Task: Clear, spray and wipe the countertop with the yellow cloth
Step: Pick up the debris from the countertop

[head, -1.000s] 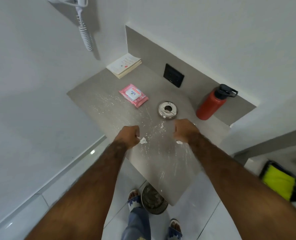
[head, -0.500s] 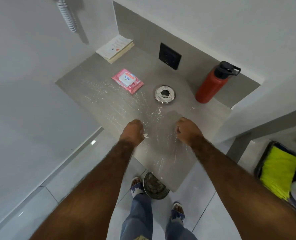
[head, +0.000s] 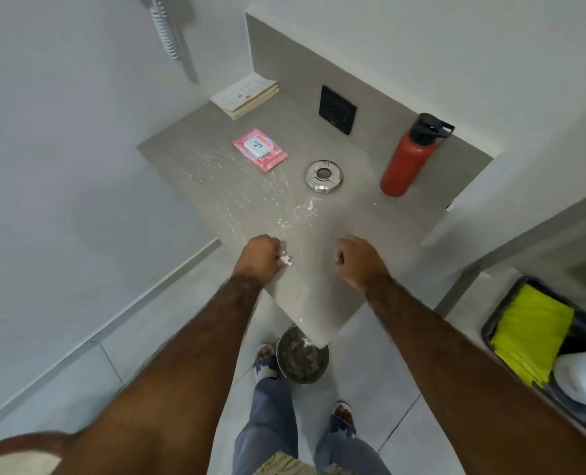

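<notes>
The grey countertop [head: 380, 228] is streaked with white powder and crumbs. My left hand [head: 259, 257] is closed over its near part, with a small white scrap [head: 286, 259] sticking out of the fist. My right hand [head: 356, 260] is also closed, a bit of white showing at its thumb side. On the counter lie a pink wipes packet [head: 260, 149], a round metal ashtray [head: 324, 175], a red bottle [head: 409, 157] with a black cap, and a book [head: 245, 95] in the far corner. The yellow cloth [head: 528, 334] lies in a black tray at the right.
A metal bin [head: 302, 354] stands on the floor under the counter's near corner, by my feet. A black wall socket [head: 338, 109] sits on the backsplash. A coiled cord [head: 165, 29] hangs on the left wall. The black tray [head: 500, 303] also holds a white object [head: 584, 378].
The view has shifted right and down, so more of the tray with the yellow cloth shows. Both fists stay closed and have drawn back slightly towards the counter's near edge.
</notes>
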`<state>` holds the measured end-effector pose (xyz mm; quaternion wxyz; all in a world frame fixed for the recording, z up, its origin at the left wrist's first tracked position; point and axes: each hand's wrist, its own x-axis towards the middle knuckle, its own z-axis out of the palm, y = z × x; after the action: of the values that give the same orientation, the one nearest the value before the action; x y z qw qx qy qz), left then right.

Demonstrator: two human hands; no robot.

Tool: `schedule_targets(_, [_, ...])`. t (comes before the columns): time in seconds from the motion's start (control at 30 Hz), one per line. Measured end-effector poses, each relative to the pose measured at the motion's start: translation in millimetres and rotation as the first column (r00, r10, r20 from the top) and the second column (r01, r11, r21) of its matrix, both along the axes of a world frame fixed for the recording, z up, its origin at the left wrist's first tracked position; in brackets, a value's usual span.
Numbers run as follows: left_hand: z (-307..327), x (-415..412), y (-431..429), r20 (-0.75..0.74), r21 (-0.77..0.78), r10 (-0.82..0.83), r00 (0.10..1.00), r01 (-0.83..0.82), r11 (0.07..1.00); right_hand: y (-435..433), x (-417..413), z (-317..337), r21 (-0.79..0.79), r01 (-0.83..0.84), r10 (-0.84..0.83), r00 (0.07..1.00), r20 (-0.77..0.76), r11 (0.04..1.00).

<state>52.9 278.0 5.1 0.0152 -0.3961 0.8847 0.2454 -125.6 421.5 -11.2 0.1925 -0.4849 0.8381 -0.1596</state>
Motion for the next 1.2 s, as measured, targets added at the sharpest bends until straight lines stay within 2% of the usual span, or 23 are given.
schedule_targets(0.23, [5, 27, 80, -0.054, 0.084, 0.092, 0.994, -0.087, 0.993, 56, 37, 16, 0.034, -0.203, 0.198, 0.972, 0.125, 0.979])
schedule_targets(0.4, [-28, 64, 140, -0.100, 0.242, 0.254, 0.962, -0.224, 0.944, 102, 73, -8, 0.033, -0.209, 0.198, 0.957, 0.212, 0.977])
schedule_targets(0.57, [-86, 103, 180, -0.004, 0.342, 0.298, 0.955, -0.278, 0.898, 150, 116, -72, 0.086, -0.091, 0.062, 0.954, 0.294, 0.992])
schedule_targets(0.77, [-194, 120, 191, 0.078, 0.370, 0.329, 0.941, -0.334, 0.867, 168, 149, -187, 0.172, 0.093, -0.150, 0.921, 0.359, 0.981])
schedule_targets(1.03, [-362, 114, 177, 0.108, 0.352, 0.355, 0.929, -0.369, 0.860, 148, 170, -359, 0.326, 0.425, -0.530, 0.752, 0.392, 0.845])
schedule_targets(1.2, [-433, 98, 166, 0.084, 0.352, 0.342, 0.936, -0.349, 0.868, 120, 169, -432, 0.352, 0.473, -0.587, 0.703, 0.402, 0.808])
